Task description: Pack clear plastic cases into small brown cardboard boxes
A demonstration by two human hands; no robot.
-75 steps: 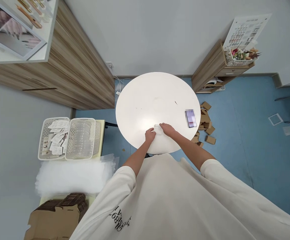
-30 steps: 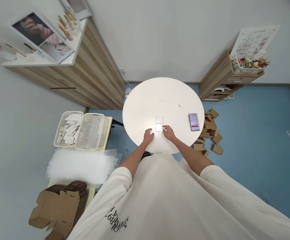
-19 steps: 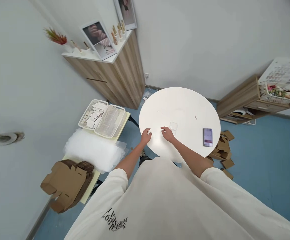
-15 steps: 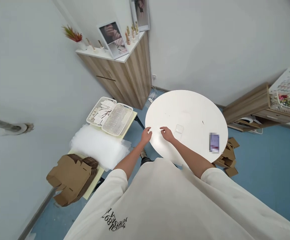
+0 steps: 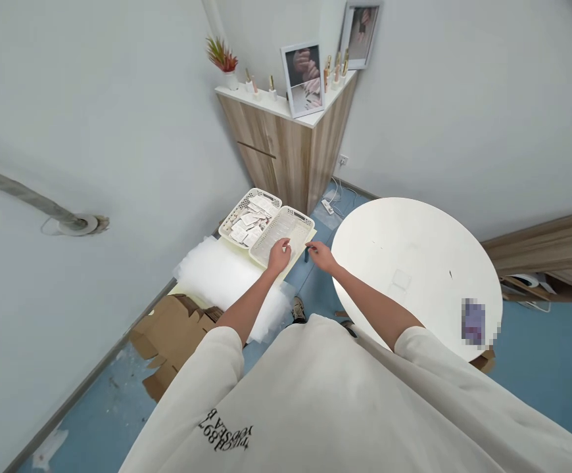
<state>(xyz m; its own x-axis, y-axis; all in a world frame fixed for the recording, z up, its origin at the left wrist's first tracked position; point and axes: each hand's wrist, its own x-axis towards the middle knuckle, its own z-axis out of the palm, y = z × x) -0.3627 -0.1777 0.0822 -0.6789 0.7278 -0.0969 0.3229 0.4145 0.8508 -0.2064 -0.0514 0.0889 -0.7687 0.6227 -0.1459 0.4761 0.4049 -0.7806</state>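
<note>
My left hand (image 5: 279,256) hovers at the near end of a white plastic basket (image 5: 307,223) that contains clear plastic cases (image 5: 282,228). Its fingers are loosely bent and apart, with nothing visible in them. To the right of that basket, over the gap before the round white table (image 5: 389,223), my right hand (image 5: 321,255) reaches forward. Its fingers stretch out to the left and appear to hold nothing. A clear plastic case (image 5: 400,280) lies on the round table. Beside the first basket, a second basket (image 5: 223,226) holds white paper packets (image 5: 254,220).
White foam sheets (image 5: 221,269) are piled nearer on the side table, with flattened cardboard boxes (image 5: 172,332) beyond them. A pixelated purple item (image 5: 473,322) rests on the round table. Behind stands a wooden cabinet (image 5: 286,164) with framed pictures. Cables and a power strip (image 5: 327,206) lie on the floor.
The view has turned left. Both hands have left the round table's edge, the left one now over the basket of clear cases and the right one beside it.
</note>
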